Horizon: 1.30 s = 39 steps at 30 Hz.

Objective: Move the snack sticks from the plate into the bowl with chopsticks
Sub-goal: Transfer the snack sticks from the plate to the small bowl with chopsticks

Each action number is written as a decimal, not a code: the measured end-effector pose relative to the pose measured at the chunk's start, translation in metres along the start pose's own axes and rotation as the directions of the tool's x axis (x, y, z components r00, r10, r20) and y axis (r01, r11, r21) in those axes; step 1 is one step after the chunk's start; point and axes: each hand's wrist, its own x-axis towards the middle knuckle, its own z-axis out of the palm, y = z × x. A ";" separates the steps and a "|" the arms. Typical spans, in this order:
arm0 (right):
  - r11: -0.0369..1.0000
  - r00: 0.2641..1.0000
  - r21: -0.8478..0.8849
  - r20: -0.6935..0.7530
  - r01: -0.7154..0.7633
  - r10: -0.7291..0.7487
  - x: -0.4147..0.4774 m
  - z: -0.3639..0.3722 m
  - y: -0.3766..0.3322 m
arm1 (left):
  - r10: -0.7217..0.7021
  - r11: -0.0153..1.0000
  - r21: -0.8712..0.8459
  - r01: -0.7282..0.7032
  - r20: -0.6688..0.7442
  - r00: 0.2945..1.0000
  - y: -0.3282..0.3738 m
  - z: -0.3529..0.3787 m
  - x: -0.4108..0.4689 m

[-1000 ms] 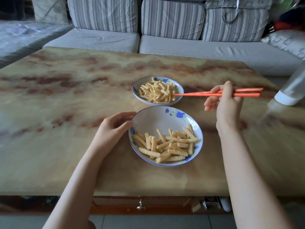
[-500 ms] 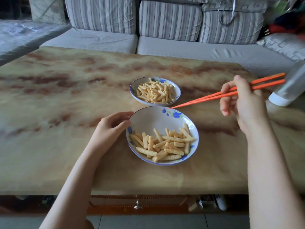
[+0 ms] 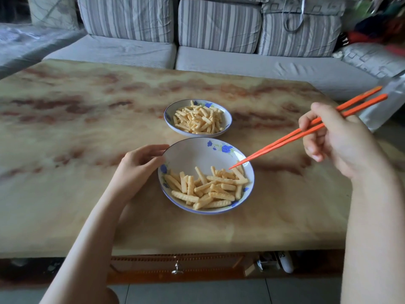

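Marble-patterned table (image 3: 65, 132) carries both dishes, one behind the other near its middle.

Left side: the left hand (image 3: 140, 165) rests at the left rim of the plate (image 3: 192, 154), with its fingers curled against the edge to steady it.

Centre: the plate is the nearer and wider dish. The snack sticks (image 3: 208, 189) lie in a loose heap across its near half, and its far half is bare. The bowl (image 3: 167, 116) stands just beyond, apart from the plate, and already holds a good pile of sticks. Judged from that, the transfer is well under way, with many sticks left to move.

Right of centre: the orange chopsticks (image 3: 285, 139) slope down from the right. Their tips are drawn close together at the far right edge of the heap. They appear to touch a stick there, though I cannot tell whether one is yet pinched between them.

Right side: the right hand (image 3: 337, 143) grips the chopsticks about midway along, fingers wrapped round both shafts.

Recommendation for the step in hand: part the tips, straddle one stick that lies on top, and close across its middle. Press lightly, as these ridged sticks look brittle. Lift it level and carry it low over the short gap to the bowl.

A pale object (image 3: 385, 106) at the right edge is too blurred to identify.
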 end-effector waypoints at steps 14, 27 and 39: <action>1.000 1.000 -0.015 0.004 -0.001 0.001 -0.003 -0.006 -0.007 | 0.001 1.000 -0.006 -0.001 -0.019 1.000 0.005 0.003 0.001; 0.985 0.995 0.170 -0.098 0.034 -0.017 0.007 0.003 0.006 | 0.007 1.000 -0.014 -0.007 -0.018 1.000 0.003 0.003 0.001; 0.924 0.927 0.360 -0.375 0.128 0.018 0.019 0.045 0.018 | -0.009 1.000 -0.021 0.009 -0.007 1.000 0.003 0.003 0.001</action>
